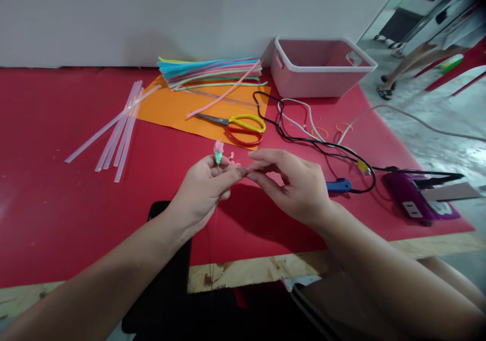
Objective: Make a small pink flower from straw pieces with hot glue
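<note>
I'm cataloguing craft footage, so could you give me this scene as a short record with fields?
Left hand: holding a pink-and-green piece upright
Right hand: fingers meeting the left thumb; anything between them is too small to tell
Beyond the hands: scissors, mostly on an orange sheet
Far edge: bundle of coloured fuzzy sticks, pink bin
Left side: translucent sticks
Right side: blue-handled tool, purple device
Surface: red covering

The left hand (203, 184) holds 1 pink-green bud (218, 152) near the right hand (296, 184) over a red tabletop (68, 214).
</note>
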The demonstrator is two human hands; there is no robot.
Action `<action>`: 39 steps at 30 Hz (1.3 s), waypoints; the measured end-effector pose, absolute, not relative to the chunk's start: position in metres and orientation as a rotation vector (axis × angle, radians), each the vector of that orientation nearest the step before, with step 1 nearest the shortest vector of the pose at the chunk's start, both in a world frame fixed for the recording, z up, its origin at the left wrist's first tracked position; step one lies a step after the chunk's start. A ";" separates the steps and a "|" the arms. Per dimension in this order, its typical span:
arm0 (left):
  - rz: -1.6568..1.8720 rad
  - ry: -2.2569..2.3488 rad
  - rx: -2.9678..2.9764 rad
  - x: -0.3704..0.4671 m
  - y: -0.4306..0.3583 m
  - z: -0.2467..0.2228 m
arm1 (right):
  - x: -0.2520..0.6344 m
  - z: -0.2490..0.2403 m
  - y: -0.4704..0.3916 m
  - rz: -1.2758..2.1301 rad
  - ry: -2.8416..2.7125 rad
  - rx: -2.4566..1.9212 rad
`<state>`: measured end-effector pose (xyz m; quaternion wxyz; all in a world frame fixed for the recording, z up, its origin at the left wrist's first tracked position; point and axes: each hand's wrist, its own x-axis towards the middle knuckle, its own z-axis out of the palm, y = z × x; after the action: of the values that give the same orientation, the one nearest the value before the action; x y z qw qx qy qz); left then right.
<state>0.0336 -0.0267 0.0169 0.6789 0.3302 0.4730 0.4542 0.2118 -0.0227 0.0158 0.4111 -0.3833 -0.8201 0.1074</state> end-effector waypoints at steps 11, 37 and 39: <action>1.044 1.018 0.793 0.033 -0.030 0.018 | 0.212 0.024 -0.023 0.503 -2.054 -1.015; 1.016 1.003 0.656 0.034 -0.030 0.023 | 0.214 0.022 -0.023 0.197 -2.102 -0.858; 1.032 0.998 0.655 0.035 -0.030 0.023 | 0.213 0.023 -0.025 0.216 -2.073 -0.922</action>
<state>0.0346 -0.0304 0.0226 0.7045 0.2945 0.4489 0.4641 0.2130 -0.0250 0.0230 0.4182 -0.3677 -0.8262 0.0859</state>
